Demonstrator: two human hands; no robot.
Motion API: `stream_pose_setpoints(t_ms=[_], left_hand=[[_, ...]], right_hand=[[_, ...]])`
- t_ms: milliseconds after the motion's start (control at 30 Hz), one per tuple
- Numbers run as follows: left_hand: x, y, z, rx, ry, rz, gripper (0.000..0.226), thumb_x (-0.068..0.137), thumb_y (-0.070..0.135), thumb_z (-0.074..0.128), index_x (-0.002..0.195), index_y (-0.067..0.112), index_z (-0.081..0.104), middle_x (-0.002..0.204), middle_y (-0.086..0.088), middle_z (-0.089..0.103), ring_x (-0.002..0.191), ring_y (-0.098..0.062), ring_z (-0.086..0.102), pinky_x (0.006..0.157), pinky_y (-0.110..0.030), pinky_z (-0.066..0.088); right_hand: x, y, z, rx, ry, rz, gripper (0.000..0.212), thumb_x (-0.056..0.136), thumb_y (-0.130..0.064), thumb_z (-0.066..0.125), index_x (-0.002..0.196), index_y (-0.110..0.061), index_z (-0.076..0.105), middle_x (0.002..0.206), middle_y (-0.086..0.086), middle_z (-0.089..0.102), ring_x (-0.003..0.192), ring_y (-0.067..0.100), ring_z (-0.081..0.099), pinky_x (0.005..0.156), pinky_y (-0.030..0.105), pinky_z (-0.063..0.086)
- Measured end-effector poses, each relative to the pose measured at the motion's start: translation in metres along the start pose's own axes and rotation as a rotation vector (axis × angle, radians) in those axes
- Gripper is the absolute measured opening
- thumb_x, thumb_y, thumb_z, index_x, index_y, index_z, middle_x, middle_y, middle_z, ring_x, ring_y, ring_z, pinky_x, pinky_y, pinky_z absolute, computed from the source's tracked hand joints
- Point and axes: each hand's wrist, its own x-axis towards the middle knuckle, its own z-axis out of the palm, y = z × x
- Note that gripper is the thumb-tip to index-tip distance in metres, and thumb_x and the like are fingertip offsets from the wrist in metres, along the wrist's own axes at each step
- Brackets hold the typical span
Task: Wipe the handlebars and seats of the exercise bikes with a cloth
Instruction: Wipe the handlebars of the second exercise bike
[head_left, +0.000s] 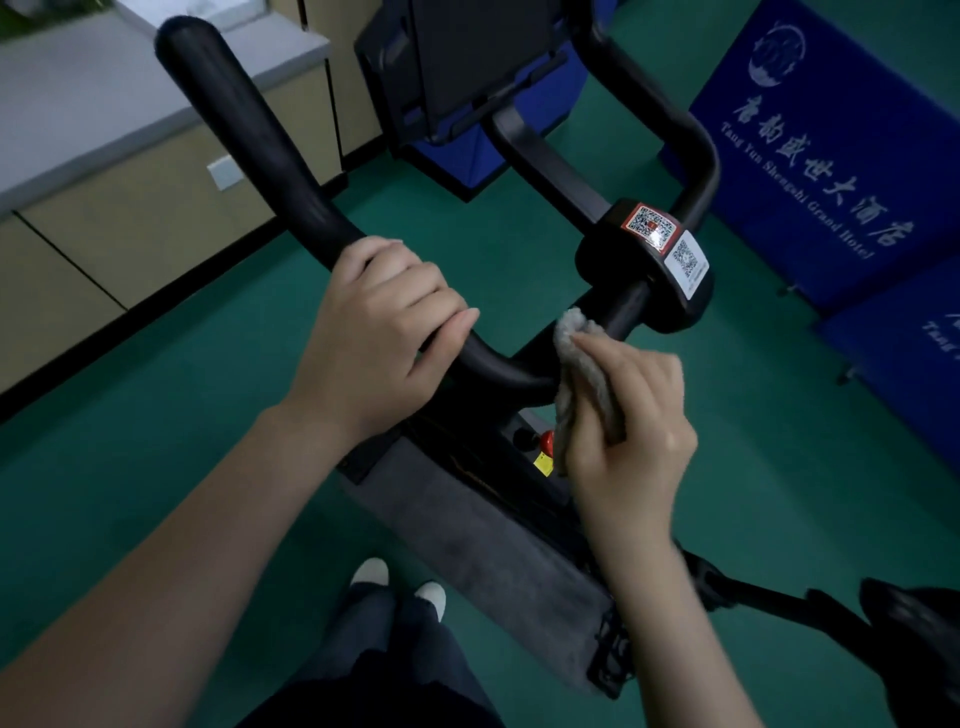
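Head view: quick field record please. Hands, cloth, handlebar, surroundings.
left hand: grips the black handlebar at its left bend
right hand: pinches the folded grey cloth
cloth contact: pressed against the handlebar's centre section, beside the clamp with the QR stickers
seat: dark shape at the lower right edge, likely the seat, untouched
surroundings: green floor, blue banners on the right
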Motion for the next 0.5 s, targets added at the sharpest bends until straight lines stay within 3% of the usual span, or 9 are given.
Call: stream_pose_setpoints(t_ms=[133,300,500], left_hand=[[0.0,0.0,0.002,-0.004,0.017,0.008,0.039,0.099,0.025,0.039,0.076,0.011,0.068,0.075,0.0,0.065,0.078,-0.024,0.057,0.097,-0.036,0.032],[0.001,-0.001,0.003,-0.023,0.029,0.024,0.038,0.098,0.024,0.042,0.075,0.011,0.068,0.075,-0.001,0.066,0.078,-0.024,0.057,0.097,-0.037,0.032],[0.0,-0.002,0.004,-0.022,0.065,0.029,0.037,0.097,0.022,0.043,0.071,0.01,0.067,0.073,-0.002,0.065,0.076,-0.025,0.057,0.094,-0.037,0.033]], right_hand=[[-0.03,-0.012,0.025,0.076,0.212,0.048,0.021,0.085,0.011,0.061,0.103,0.007,0.068,0.105,0.013,0.067,0.094,0.027,0.062,0.09,0.026,0.042],[-0.018,-0.005,0.027,0.063,0.258,0.055,0.021,0.084,0.013,0.059,0.101,0.006,0.068,0.104,0.01,0.068,0.093,0.024,0.061,0.088,0.026,0.043],[0.0,0.012,0.018,0.09,0.303,0.24,0.017,0.087,0.003,0.06,0.103,0.002,0.068,0.099,0.001,0.065,0.09,0.025,0.061,0.085,0.022,0.045]])
